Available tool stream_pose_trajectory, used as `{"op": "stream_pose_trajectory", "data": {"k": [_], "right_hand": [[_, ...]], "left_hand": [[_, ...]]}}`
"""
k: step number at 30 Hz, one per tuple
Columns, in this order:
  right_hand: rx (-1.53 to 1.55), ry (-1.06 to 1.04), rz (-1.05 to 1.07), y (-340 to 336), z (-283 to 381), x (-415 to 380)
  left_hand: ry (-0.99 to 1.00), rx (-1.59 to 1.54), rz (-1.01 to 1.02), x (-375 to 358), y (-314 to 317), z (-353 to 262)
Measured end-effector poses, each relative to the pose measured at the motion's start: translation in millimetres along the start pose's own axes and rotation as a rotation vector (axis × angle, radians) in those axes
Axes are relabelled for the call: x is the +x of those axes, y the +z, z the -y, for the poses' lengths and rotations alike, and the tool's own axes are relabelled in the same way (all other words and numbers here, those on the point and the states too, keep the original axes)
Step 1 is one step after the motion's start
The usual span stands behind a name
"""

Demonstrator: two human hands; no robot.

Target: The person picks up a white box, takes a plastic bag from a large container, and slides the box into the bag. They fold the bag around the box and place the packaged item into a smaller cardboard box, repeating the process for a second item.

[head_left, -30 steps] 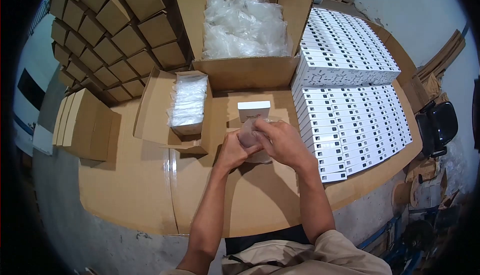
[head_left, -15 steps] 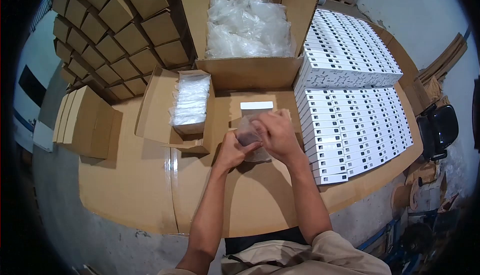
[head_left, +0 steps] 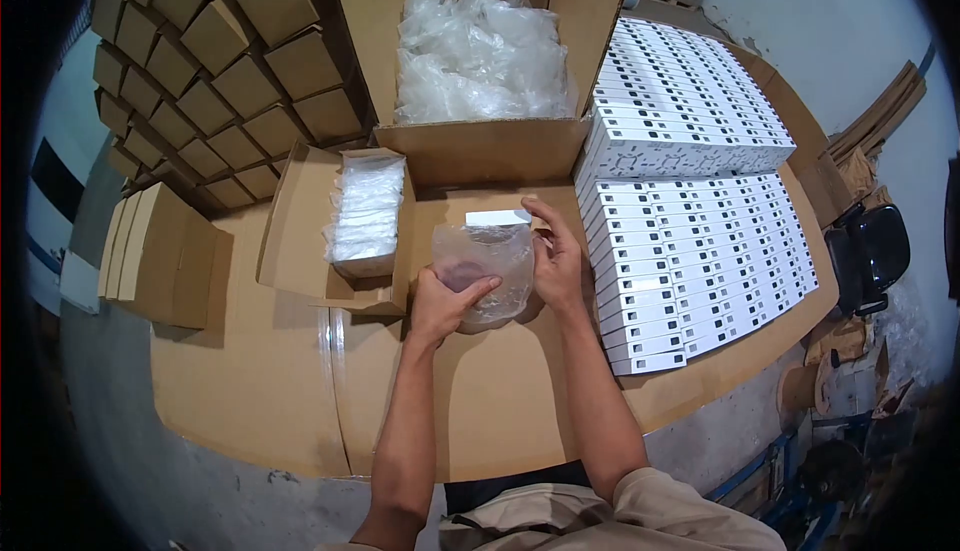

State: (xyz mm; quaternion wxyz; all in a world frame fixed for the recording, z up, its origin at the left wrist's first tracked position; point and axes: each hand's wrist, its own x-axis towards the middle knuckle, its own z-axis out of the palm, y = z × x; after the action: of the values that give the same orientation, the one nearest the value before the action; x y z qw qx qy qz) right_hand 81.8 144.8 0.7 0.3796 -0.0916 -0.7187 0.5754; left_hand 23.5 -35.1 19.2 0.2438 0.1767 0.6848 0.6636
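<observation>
My left hand (head_left: 445, 303) is closed on a clear plastic bag (head_left: 508, 263), its thumb lying across the front of the film. The bag is spread out wide, and its upper edge overlaps a small white box (head_left: 497, 218) behind it. Only the top strip of that box shows. At the right end of the box is my right hand (head_left: 556, 256), fingers apart, the index finger reaching over the box's corner and the thumb beside the bag's right edge.
On the left, an open carton (head_left: 290, 236) holds a row of bagged packs (head_left: 366, 206). A large carton (head_left: 480, 151) of loose plastic bags (head_left: 480, 51) stands behind. White boxes (head_left: 690, 261) are stacked on the right, brown boxes (head_left: 240, 81) at back left.
My right hand has let go of the bag and moved to the white box's right end. The bag, bunched between both hands before, is now spread out in my left hand.
</observation>
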Motion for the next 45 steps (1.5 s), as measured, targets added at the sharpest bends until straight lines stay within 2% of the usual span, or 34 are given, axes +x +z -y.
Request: {"op": "stream_pose_trajectory", "data": {"k": [1, 4, 7, 13, 17, 23, 29, 35, 45], "right_hand": [[-0.014, -0.007, 0.014, 1, -2, 0], [0.130, 0.156, 0.081, -2, 4, -1], [0.084, 0.068, 0.046, -2, -4, 0], [0.241, -0.018, -0.157, 1, 0, 3], [0.382, 0.042, -0.296, 4, 19, 3], [0.566, 0.110, -0.322, 5, 17, 5], [0.379, 0.107, -0.239, -3, 20, 0], [0.335, 0.060, -0.158, -7, 17, -1], [0.324, 0.016, -0.162, -9, 11, 1]], "left_hand": [[-0.020, -0.003, -0.007, 0, 0, -2], [-0.037, 0.002, -0.018, 1, 0, 1], [-0.020, -0.006, 0.002, 1, 0, 1], [-0.023, 0.007, 0.031, 2, -1, 5], [-0.035, 0.044, 0.049, 0, -1, 0], [-0.016, 0.059, 0.091, 0, -1, 0], [0.018, 0.086, 0.095, 3, -3, 6], [0.012, 0.077, 0.075, 4, -3, 6], [-0.002, 0.163, 0.050, 6, -5, 16]]}}
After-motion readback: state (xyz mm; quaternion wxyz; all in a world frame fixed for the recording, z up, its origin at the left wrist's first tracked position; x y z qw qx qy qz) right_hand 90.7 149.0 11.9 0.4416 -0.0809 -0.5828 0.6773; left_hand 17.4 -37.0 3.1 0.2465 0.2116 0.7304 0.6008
